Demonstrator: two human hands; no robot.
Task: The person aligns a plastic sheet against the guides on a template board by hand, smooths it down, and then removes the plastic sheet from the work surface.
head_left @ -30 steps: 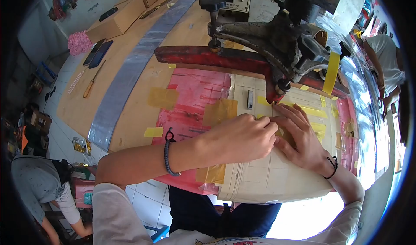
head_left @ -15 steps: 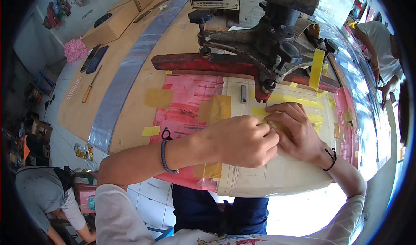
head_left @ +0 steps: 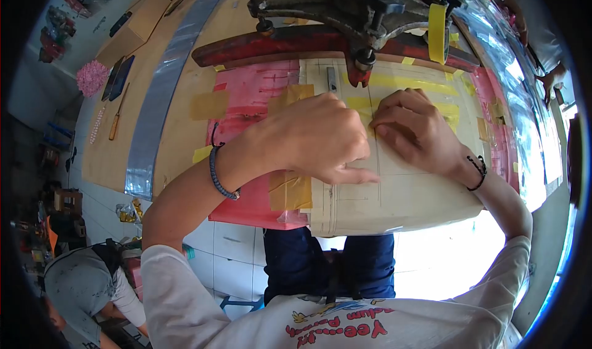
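My left hand [head_left: 324, 136] hovers over the cream sheet [head_left: 394, 204], fingers curled under and thumb stretched to the right. Whatever its fingers hold, if anything, is hidden. To its right, my right hand [head_left: 419, 127] has bent fingers, with thumb and index tips close together near a yellow tape strip [head_left: 361, 104]. I cannot make out anything between those fingertips. Red film [head_left: 253, 118] lies left of the cream sheet, partly under my left wrist, with amber tape patches [head_left: 290, 192] along the join. A small grey metal bar [head_left: 332, 79] rests beyond my left hand.
A machine head with a red bar [head_left: 271, 45] spans the far side; a yellow tape roll [head_left: 436, 33] hangs on it. Leftward lie a clear plastic strip [head_left: 161, 102], a wooden-handled tool [head_left: 115, 124], phones [head_left: 120, 78] and a cardboard box [head_left: 137, 31]. People [head_left: 83, 287] work nearby.
My hands, which were together, have separated, the left one going leftward with its thumb now stretched out. The camera view has tilted down, so the table appears higher.
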